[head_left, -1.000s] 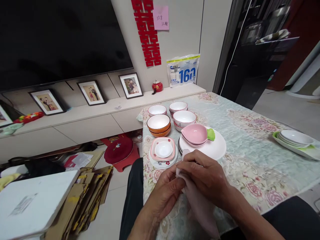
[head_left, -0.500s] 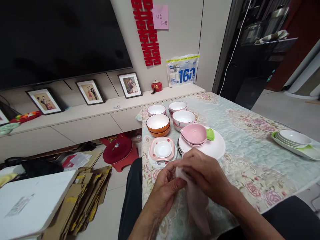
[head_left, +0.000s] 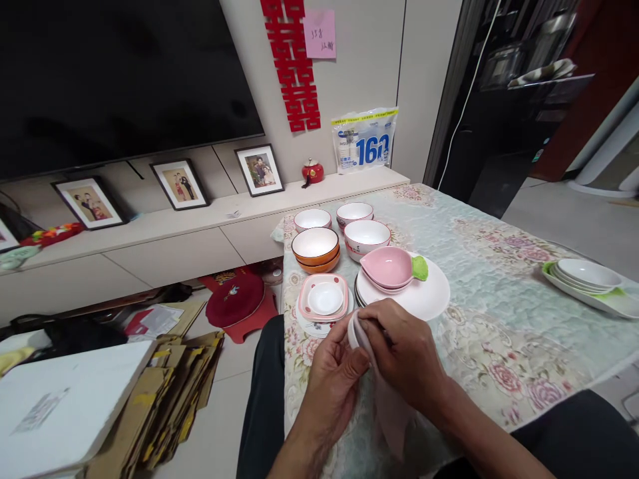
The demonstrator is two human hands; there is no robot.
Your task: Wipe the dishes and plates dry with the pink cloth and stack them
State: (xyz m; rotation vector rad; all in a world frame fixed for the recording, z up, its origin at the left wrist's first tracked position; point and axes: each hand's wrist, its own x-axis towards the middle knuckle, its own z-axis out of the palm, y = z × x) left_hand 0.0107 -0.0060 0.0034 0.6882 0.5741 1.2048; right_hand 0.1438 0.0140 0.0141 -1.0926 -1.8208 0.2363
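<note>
My left hand [head_left: 332, 376] is closed around a small white dish [head_left: 355, 332] tipped on its edge, its thumb pressing the near side. A pale pink cloth [head_left: 392, 412] hangs from my right hand [head_left: 412, 352], whose curled fingers press it into the dish. Just beyond my hands, a small white bowl [head_left: 325, 298] sits on square pink-rimmed dishes [head_left: 303, 305]. To their right, pink leaf-handled bowls [head_left: 388, 267] rest on a large white plate [head_left: 433, 296]. My fingers hide much of the dish.
Orange bowls [head_left: 315, 256] and white bowls with red rims [head_left: 368, 239] stand farther back on the flowered tablecloth [head_left: 504, 326]. White dishes on a green-edged plate [head_left: 619, 303] lie at far right. Left on the floor are a red stool [head_left: 234, 303], flattened cardboard [head_left: 150, 399] and a white box [head_left: 64, 399].
My right hand has shifted slightly, left and down, against the dish, and the hanging cloth has swung a little. The white dish is tilted so more of its rim shows.
</note>
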